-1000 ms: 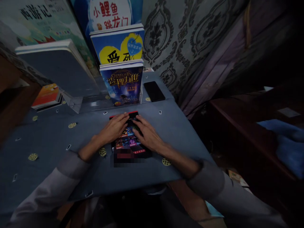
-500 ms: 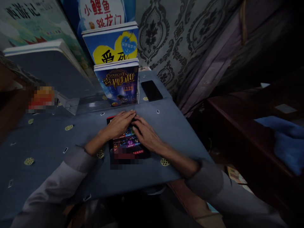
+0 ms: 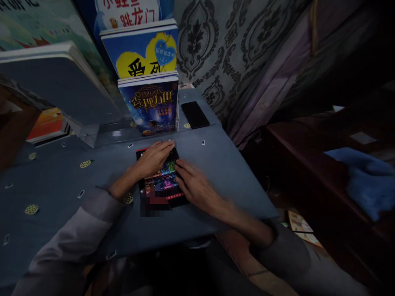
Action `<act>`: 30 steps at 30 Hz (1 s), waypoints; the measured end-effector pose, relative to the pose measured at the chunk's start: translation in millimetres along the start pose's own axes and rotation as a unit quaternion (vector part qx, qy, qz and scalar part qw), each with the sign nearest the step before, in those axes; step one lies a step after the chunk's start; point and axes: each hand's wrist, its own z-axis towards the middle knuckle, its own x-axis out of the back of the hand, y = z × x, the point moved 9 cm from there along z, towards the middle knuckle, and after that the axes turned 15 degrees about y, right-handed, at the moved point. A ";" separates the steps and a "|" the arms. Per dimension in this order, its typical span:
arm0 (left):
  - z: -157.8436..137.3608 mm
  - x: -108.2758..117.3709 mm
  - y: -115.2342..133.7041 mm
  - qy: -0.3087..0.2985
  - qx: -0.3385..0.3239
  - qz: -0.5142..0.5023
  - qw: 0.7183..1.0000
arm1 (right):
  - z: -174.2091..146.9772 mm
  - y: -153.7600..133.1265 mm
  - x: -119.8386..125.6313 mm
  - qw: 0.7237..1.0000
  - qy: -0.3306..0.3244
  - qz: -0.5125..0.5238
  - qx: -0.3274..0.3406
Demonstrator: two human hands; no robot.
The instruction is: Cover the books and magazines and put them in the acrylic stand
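A black book with a red top edge and rows of small colourful pictures lies flat on the table, its lower left part blurred out. Across its upper part rests my left hand, fingers stretched out flat and pointing to the upper right. My right hand lies over the book's right edge, its fingers extended and slightly bent, the tips on the cover. Between the two hands a strip of the cover shows. Neither hand grips anything.
Picture books stand in a clear holder behind, the front one a dark blue book. Right of it lies a black phone. A grey-backed book leans at the left near an orange book. The blue tablecloth ends at the right.
My right hand has moved right and down, away from my left hand, uncovering more of the book. My left hand stays on the upper part. The view has shifted slightly.
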 end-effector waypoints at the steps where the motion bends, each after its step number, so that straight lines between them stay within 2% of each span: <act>1: -0.1 -0.1 -0.1 0.001 0.000 0.001 1.000 | -3.1 -2.4 -0.3 1.000 -0.003 -0.005 0.004; 5: -0.3 -0.8 -0.4 0.003 0.000 0.002 1.000 | -1.9 0.1 -6.9 1.000 -0.011 -0.012 0.002; 15: -0.4 2.1 0.0 0.015 -0.002 -0.028 0.999 | 33.7 31.0 -25.3 0.998 -0.014 0.053 -0.015; 30: -3.8 3.5 13.6 -0.028 -0.005 -0.021 0.999 | 17.1 28.7 -16.5 0.997 -0.044 0.065 -0.013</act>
